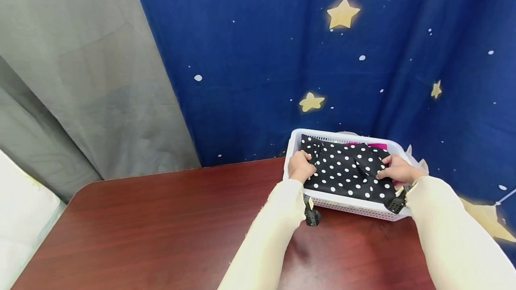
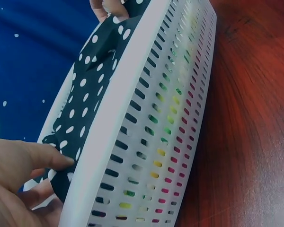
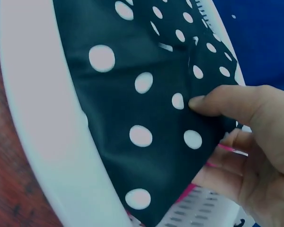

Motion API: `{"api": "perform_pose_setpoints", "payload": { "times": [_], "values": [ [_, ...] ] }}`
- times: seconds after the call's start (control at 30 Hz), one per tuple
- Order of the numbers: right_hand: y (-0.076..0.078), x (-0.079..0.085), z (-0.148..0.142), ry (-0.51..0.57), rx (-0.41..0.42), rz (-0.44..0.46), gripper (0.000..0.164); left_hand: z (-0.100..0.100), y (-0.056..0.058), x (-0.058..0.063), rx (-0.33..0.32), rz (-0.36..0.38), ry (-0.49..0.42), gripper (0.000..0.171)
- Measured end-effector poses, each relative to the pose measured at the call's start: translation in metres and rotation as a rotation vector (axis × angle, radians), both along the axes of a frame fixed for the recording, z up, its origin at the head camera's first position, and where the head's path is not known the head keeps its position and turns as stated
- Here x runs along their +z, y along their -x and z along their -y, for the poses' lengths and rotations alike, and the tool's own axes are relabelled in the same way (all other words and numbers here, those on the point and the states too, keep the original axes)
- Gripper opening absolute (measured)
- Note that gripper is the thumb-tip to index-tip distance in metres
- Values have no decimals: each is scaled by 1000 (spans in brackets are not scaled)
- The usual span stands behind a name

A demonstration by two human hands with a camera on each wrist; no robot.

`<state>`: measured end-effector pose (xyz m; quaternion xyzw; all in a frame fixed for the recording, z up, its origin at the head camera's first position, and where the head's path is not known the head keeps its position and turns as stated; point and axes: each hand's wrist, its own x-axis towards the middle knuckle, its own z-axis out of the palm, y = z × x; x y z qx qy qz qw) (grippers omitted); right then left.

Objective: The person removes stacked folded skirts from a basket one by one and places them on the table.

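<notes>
Cloth [image 1: 342, 171] with white dots on black lies across the top of a white plastic basket [image 1: 346, 201], inside its rim, and the basket sits on a red-brown wooden table [image 1: 161, 222] in front of a blue star curtain [image 1: 250, 57]. The left hand [image 1: 301, 166] pinches the cloth near its left end, with part of the hand on top and other fingers tucked under. The right hand [image 1: 399, 170] pinches the other end, its thumb flat on the dots and its fingers below the edge, so both hands are closed just enough to hold thin cloth. A bit of something pink [image 1: 376, 145] peeks out by the back rim, and little spots of yellow, green and pink show through the holes in the basket's side, but I cannot tell what those things are. To do this bit well, I think both hands should hold the ends softly and at the same height, so the cloth does not sag or slip. The middle has some small folds, so a gentle pull to each side would likely make it flatter. It is best to mind the rim too, as a corner could catch there, and the pink thing could get dragged along
</notes>
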<state>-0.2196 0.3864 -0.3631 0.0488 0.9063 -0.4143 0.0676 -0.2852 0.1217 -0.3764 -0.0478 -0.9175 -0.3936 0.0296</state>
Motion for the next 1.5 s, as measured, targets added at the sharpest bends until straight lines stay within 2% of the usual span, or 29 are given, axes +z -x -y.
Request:
{"api": "perform_pose_setpoints", "payload": {
  "times": [0.1,0.17,0.2,0.33,0.43,0.67,0.9,1.27,1.5],
  "values": [
    [-7,0,-5,95,-18,40,56,1,-3,1,-27,-9,-17,27],
    [-11,1,-8,103,-26,43,61,2,-5,2,-41,-1,-26,27],
    [-13,1,-9,102,-27,37,62,2,-5,3,-48,4,-28,27],
    [-15,7,-11,-11,-14,-62,63,7,-6,9,-81,-16,-31,26],
    [-14,16,-10,-54,7,-116,61,11,-5,15,-108,-50,-43,27],
    [-19,46,-9,-24,46,-116,64,16,-5,31,-177,-65,-135,29],
    [-26,64,-7,-34,59,-138,64,21,-6,43,-204,-58,-220,28],
    [-28,69,-7,-25,45,-172,66,25,-6,57,-208,-76,-176,26],
    [-31,78,-4,-4,45,-222,64,31,-7,71,-220,-114,-220,25]
  ]
}}
